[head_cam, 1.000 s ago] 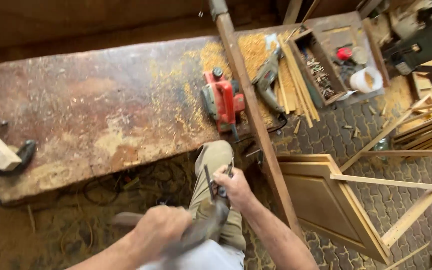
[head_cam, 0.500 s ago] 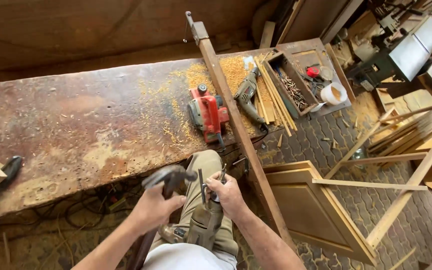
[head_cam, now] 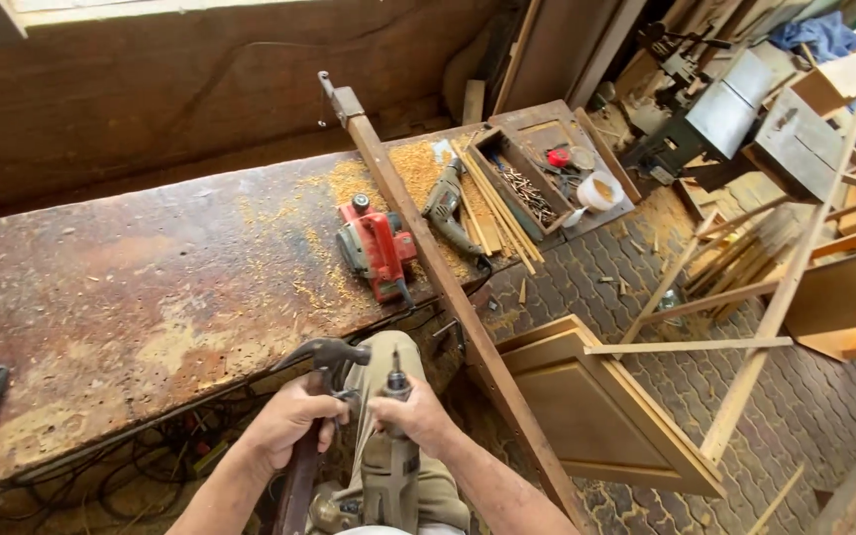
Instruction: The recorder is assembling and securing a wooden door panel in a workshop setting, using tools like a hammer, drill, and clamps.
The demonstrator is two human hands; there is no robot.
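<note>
- We look down at our two bare hands, near the bottom middle, in front of a long worn workbench (head_cam: 131,297) dusted with sawdust.
- Our left hand (head_cam: 287,426) has its fingers curled tight around the handle of a claw hammer (head_cam: 324,359), just below the dark metal head.
- The hammer looks head-heavy, stiff and hard; we judge a grip lower on the handle would swing better.
- Our right hand (head_cam: 410,416) closes around a power tool (head_cam: 390,466) standing upright over our knee, bit pointing up. It looks dense and rigid, best held by its body.
- Farther off lie a red electric planer (head_cam: 376,250) and a grey power tool (head_cam: 445,206) beside a long wooden beam (head_cam: 448,297).
- Far right: a wooden tray of screws (head_cam: 522,188) and a small white tub (head_cam: 600,191).
</note>
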